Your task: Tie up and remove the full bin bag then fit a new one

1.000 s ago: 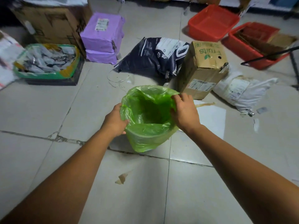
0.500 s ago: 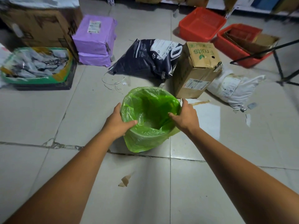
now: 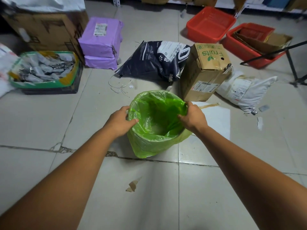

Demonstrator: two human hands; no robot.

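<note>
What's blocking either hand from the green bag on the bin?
Nothing visible. The left hand and right hand are already on the green bag at opposite sides of its rim, each grip closed on the plastic.

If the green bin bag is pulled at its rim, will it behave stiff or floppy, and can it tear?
The green bin bag is probably floppy: its film is wrinkled and folds where the left hand and right hand pinch it. It looks thin and translucent, so a sharp tug might tear it. It likely weighs very little.
</note>
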